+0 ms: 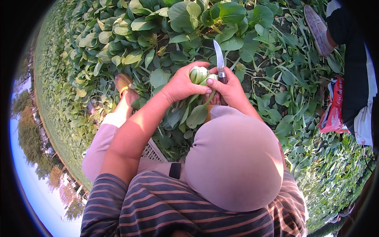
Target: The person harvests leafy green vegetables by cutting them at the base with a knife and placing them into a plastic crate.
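Note:
My left hand (pixel 184 82) is closed around a small bunch of leafy greens with pale green stem bases (pixel 198 74), which point away from me. Their leaves (pixel 197 115) hang below, towards my lap. My right hand (pixel 228 88) has its thumb against the same stems and also holds a knife. The knife's curved steel blade (pixel 219 56) points upward and away from me, its dark handle (pixel 222 79) lying in the right palm. Part of the bunch is hidden behind both hands.
Standing leafy greens (pixel 136 26) grow ahead and to the left. Cut leaves and stems (pixel 266 86) litter the soil on the right. A white plastic crate (pixel 154 151) is partly under my legs. At the right are a red plastic bag (pixel 334 109) and another person's shoe (pixel 316 31) and dark trouser leg.

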Tool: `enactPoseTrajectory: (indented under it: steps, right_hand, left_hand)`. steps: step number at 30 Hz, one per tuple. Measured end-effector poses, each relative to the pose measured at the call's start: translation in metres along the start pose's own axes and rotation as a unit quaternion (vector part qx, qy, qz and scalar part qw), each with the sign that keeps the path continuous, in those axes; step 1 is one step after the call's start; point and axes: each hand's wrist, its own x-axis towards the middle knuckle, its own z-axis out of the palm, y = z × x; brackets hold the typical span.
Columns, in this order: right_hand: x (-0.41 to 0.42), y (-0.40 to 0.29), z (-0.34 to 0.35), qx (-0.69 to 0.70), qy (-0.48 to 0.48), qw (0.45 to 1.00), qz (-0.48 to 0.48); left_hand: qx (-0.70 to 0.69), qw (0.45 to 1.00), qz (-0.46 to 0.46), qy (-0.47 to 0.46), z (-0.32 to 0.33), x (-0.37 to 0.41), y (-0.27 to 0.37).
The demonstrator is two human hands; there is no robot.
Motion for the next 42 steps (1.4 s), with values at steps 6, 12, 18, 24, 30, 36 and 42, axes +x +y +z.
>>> enactPoseTrajectory:
  steps: [6, 12, 18, 24, 30, 36, 42]
  right_hand:
    - [-0.001, 0.010, -0.067, -0.233, 0.185, 0.953, -0.057]
    - [0.053, -0.003, -0.099, -0.401, 0.309, 0.859, -0.084]
    - [0.067, -0.008, -0.143, -0.518, 0.346, 0.780, -0.057]
    - [0.075, -0.010, -0.105, -0.546, 0.267, 0.792, -0.056]
    - [0.098, -0.014, -0.120, -0.615, 0.221, 0.757, 0.020]
    - [0.117, -0.020, -0.131, -0.571, 0.160, 0.804, 0.042]
    - [0.083, 0.000, -0.125, -0.590, 0.079, 0.800, 0.071]
  left_hand:
    - [0.224, 0.974, 0.020, -0.016, 0.014, 0.029, 0.010]
    - [0.461, 0.868, 0.184, 0.000, 0.053, 0.103, 0.034]
    - [0.433, 0.900, 0.008, 0.043, 0.047, 0.152, 0.040]
    - [0.078, 0.992, 0.065, 0.075, 0.025, 0.137, -0.008]
    - [0.008, 0.995, 0.072, 0.064, 0.020, 0.132, -0.023]
    - [0.006, 0.995, 0.072, 0.062, 0.020, 0.130, -0.018]
    - [-0.011, 0.994, 0.103, 0.046, 0.019, 0.105, -0.004]
